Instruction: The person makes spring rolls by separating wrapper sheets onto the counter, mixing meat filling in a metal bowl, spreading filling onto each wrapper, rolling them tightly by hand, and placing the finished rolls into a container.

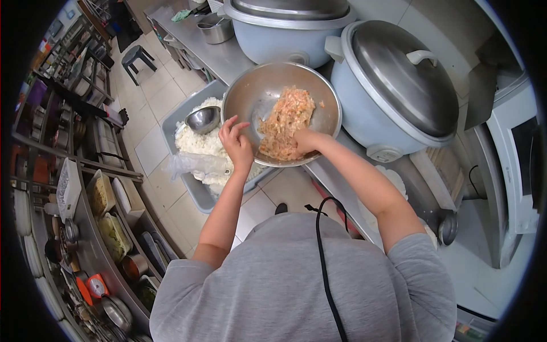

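Note:
A wide steel mixing bowl (327,91) holds a pinkish, chunky mixture that looks like minced meat with orange bits (288,117). My right hand (306,142) reaches into the bowl, its fingers hidden in the lower part of the mixture. At the bowl's left rim is my left hand (236,142), fingers apart and slightly curved; whether it presses on the rim I cannot tell. Left of the bowl, a grey-blue tub (169,128) contains white cooked rice (191,139), with a round steel scoop or small bowl (203,119) and a clear plastic bag (196,163) lying on it.
Two large lidded rice cookers (364,105) stand on the steel counter (188,34) behind and right of the bowl. A small steel pot (215,29) sits farther back. Shelving with food containers (101,194) lines the left side. A dark stool (137,60) stands on the tiled floor.

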Motion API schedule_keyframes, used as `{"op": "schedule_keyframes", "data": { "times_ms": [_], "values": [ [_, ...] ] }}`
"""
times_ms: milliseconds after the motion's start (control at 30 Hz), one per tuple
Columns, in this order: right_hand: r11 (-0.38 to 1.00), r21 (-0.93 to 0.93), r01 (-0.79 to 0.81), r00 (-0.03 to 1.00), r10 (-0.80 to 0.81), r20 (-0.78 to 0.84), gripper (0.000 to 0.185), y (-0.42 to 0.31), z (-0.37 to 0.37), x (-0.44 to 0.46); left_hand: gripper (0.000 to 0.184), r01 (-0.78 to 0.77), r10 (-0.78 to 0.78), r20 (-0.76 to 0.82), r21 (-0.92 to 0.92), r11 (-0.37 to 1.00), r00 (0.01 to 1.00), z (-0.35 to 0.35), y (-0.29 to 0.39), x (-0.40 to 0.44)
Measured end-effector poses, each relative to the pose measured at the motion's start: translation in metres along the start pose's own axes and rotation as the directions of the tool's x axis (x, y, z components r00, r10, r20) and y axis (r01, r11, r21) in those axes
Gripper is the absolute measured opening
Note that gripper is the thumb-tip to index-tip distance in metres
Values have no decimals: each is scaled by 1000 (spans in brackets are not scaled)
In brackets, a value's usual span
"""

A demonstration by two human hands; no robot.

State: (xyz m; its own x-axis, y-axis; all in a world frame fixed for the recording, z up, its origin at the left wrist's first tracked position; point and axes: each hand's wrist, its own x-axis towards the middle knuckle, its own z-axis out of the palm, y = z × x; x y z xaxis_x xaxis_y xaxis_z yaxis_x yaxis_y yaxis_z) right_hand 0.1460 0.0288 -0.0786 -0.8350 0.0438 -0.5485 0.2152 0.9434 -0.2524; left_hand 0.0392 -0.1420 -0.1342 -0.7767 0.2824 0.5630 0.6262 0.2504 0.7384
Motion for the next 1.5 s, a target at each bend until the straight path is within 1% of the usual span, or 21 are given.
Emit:
{"op": "schedule_keyframes", "data": {
  "times_ms": [67, 133, 267, 367, 433, 467, 567, 633, 667, 733, 833, 967, 1000, 1067, 1133, 1167, 1233, 1333, 1367, 1433, 1500],
  "values": [
    [999, 39, -1, 998, -1, 57, 51, 8, 4, 9, 35, 0, 0, 4, -12, 1000, 1000, 0, 0, 1],
    [985, 172, 27, 999, -23, -24, 53, 18, 18, 23, 35, 4, -4, 10, -22, 1000, 1000, -1, 0, 0],
    [990, 131, 42, 998, -36, -44, 53, 15, 32, 30, 35, 4, -4, 8, -17, 1000, 1000, 0, 0, 0],
    [990, 116, 75, 997, -78, 24, 50, 15, 28, 32, 34, 1, -1, 13, -13, 1000, 1000, -1, -1, 1],
    [877, 415, 242, 969, -197, -150, 48, 14, 32, 33, 34, 1, -1, 18, -12, 1000, 1000, 0, -1, 1],
    [876, 417, 241, 969, -197, -148, 48, 13, 35, 34, 34, 2, -1, 15, -9, 1000, 1000, 0, -1, 1],
    [942, 277, 191, 981, -178, -73, 43, 7, 31, 28, 34, 6, -6, 16, -7, 1000, 1000, 0, -2, 1],
    [972, -28, 233, 972, -233, -11, 36, 1, 11, 11, 35, 10, -10, 16, -8, 1000, 1000, 0, -2, 1],
    [972, -30, 233, 972, -233, -11, 36, 7, 15, 17, 34, 14, -14, 17, -11, 1000, 1000, 0, -2, 1],
    [953, 238, 190, 973, -150, -173, 29, 26, 34, 40, 34, 19, -18, 18, -14, 1000, 1000, 1, -2, 0],
    [928, 282, 243, 954, -176, -243, 26, 21, 50, 58, 34, 10, -10, 10, -8, 1000, 1000, 1, -2, 1],
    [971, 159, 180, 971, -149, -184, 22, 17, 48, 62, 34, 14, -14, 7, -4, 1000, 1000, 1, -2, 0],
    [945, 76, 317, 937, -299, -181, 19, 19, 43, 58, 34, 11, -11, 5, 1, 1000, 1000, 1, -2, 1],
    [897, -8, 443, 884, -438, -167, 16, 18, 38, 50, 34, 12, -12, 6, -14, 1000, 1000, 1, -1, 1],
    [887, 367, 281, 957, -234, -169, 19, 6, 37, 37, 35, 18, -18, 8, -26, 999, 1000, 1, 0, 1],
    [886, 369, 281, 958, -234, -168, 19, 8, 37, 37, 34, 11, -11, 5, -18, 1000, 1000, 1, 0, 1],
    [979, 122, 163, 986, -157, -57, 17, 16, 32, 38, 34, 2, -2, 1, -9, 1000, 1000, 0, -1, 1],
    [995, 67, 68, 998, -67, -18, 30, 18, 31, 23, 33, 13, -13, 8, -17, 1000, 1000, 1, 1, 1],
    [996, 70, 64, 998, -63, -20, 30, 17, 31, 23, 33, 21, -21, 2, -20, 1000, 1000, 1, 2, 0],
    [997, 3, 71, 990, -71, 118, 38, 13, 32, 29, 32, 27, -27, -2, -24, 999, 1000, 0, 2, 0],
    [994, 41, 106, 991, -109, 82, 36, 7, 33, 27, 31, 23, -23, -10, -14, 1000, 1000, 1, 2, 0]
  ]
}}
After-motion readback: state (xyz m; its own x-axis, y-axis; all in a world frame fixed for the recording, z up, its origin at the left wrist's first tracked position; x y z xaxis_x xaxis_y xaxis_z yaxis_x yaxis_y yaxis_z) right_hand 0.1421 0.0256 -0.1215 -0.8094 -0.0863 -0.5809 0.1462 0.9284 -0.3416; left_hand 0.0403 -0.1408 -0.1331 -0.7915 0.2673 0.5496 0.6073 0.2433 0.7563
